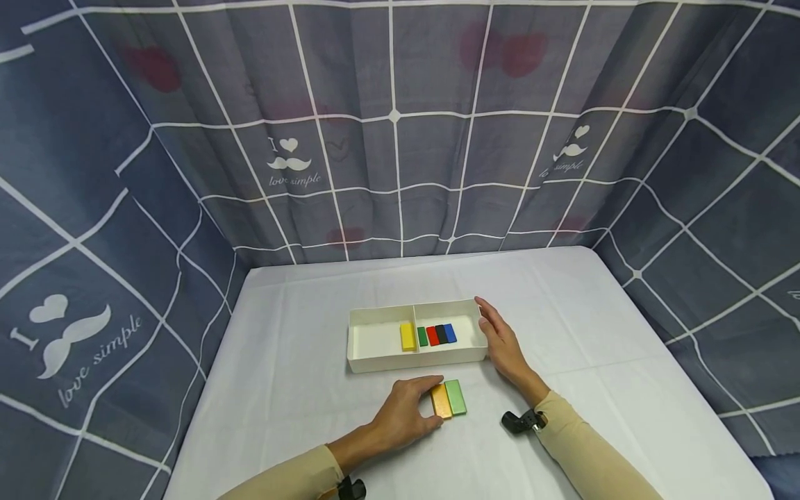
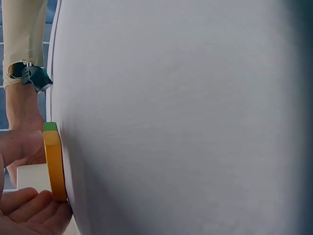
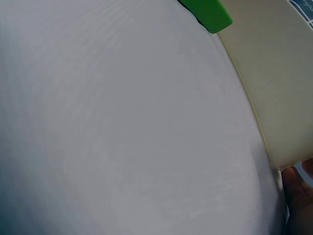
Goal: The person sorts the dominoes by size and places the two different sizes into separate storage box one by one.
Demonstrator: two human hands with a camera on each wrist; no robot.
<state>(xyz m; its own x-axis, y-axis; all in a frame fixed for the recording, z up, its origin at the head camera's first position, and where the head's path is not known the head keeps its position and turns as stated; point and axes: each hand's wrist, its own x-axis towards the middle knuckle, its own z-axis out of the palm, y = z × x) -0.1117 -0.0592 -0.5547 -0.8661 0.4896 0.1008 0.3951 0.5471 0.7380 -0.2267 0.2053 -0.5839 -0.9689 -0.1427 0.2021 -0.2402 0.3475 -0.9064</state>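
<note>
On the table, an orange block (image 1: 440, 401) lies side by side with a light green block (image 1: 455, 397). My left hand (image 1: 403, 414) holds the orange block between thumb and fingers, at its two ends; the left wrist view shows the orange block (image 2: 55, 166) from its long side. Behind them stands a white two-compartment box (image 1: 400, 362). My right hand (image 1: 505, 347) grips the right end of this box, with the fingers partly hidden behind it. The right wrist view shows fingers (image 3: 293, 183) at the box's corner and the green block (image 3: 210, 14) near its wall.
In the box's left compartment a yellow block (image 1: 407, 337) leans by the divider. The right compartment holds a small green block (image 1: 422, 337), a red block (image 1: 432, 336), a black block (image 1: 441, 334) and a blue block (image 1: 450, 333) in a row. White cloth (image 1: 300, 403) covers the table; grey checked curtains (image 1: 431, 153) surround it.
</note>
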